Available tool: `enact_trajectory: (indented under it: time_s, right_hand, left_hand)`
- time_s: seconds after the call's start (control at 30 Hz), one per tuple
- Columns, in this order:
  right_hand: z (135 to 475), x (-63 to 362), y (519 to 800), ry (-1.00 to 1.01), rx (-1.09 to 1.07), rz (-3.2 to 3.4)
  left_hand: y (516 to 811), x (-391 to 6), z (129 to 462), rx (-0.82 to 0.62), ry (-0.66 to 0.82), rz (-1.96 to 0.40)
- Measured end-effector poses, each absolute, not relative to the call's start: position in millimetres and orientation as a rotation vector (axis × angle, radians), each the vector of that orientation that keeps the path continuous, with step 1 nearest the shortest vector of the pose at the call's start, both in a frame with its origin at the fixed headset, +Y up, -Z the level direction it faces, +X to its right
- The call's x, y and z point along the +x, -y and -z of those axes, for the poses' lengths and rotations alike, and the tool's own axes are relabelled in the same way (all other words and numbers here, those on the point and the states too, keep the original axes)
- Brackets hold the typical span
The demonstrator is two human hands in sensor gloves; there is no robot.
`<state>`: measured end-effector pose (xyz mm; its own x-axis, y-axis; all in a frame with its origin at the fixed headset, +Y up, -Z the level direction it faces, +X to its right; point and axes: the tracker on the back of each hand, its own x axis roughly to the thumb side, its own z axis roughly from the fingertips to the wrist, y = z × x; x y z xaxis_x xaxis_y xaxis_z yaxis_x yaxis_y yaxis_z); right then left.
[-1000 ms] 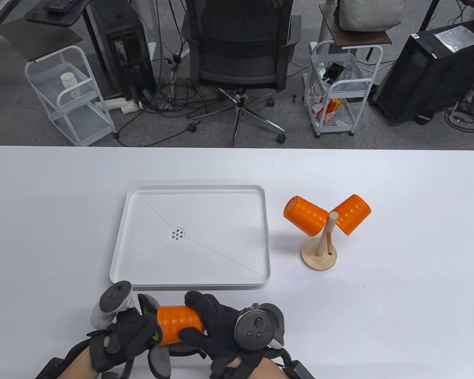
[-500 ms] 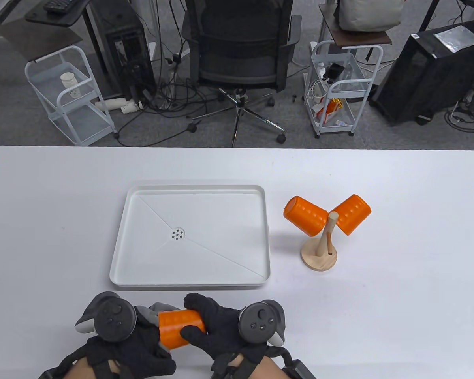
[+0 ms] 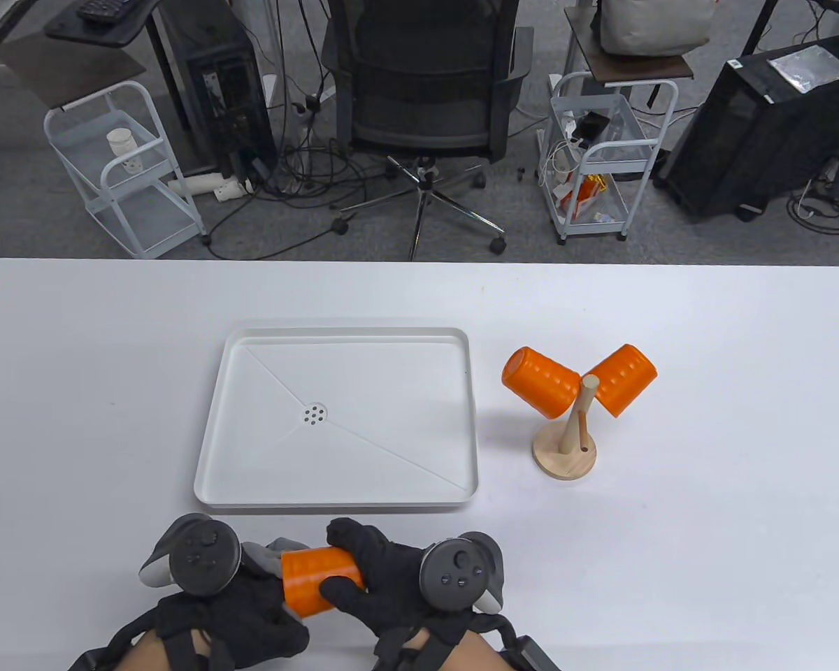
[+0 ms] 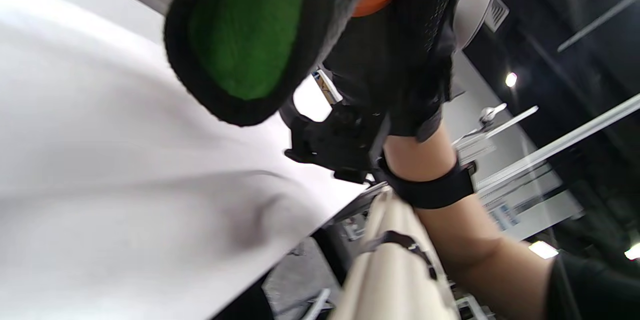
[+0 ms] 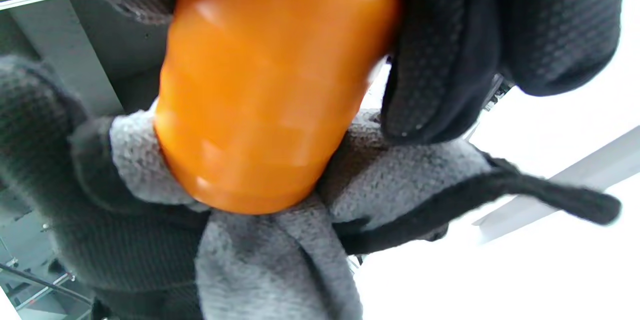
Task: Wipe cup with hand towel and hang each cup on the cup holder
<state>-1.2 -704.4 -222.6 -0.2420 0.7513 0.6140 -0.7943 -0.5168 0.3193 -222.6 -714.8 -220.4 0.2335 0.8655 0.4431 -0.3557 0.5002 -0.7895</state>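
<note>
The orange cup (image 3: 318, 581) lies on its side near the front edge of the white surface (image 3: 671, 559), held just above it between both hands. Its long way runs left to right, and the closed bottom seems to point toward the right hand (image 3: 398, 587). That hand's fingers and thumb curl around the cup's right end in a firm grip. The left hand (image 3: 231, 608) is at the cup's left end, and its fingers pinch the grey hand towel (image 5: 280, 260) against the open end, so wiping is likely the step in hand. Beyond them is a white tray (image 3: 454, 335), with nothing seen in it. To the right stands the wooden cup holder (image 3: 566, 454) with two orange cups (image 3: 540, 382) already hung on it. The holder lies right of the held cup, so the right hand is the nearer one to hang it.
</note>
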Motion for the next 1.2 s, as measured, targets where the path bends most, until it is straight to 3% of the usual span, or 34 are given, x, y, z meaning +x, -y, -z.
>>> enact_trajectory:
  time_s: [0.27, 0.47, 1.2]
  right_hand:
    - [217, -3, 698, 0.177, 0.983, -1.976]
    - [216, -4, 697, 0.212, 1.008, -1.99]
    - [225, 15, 692, 0.302, 0.849, -1.928]
  left_hand:
    - [737, -225, 233, -0.825, 1.007, -1.341]
    - [739, -229, 238, -0.846, 0.993, -1.453]
    - [690, -276, 239, -0.397, 0.851, -1.252]
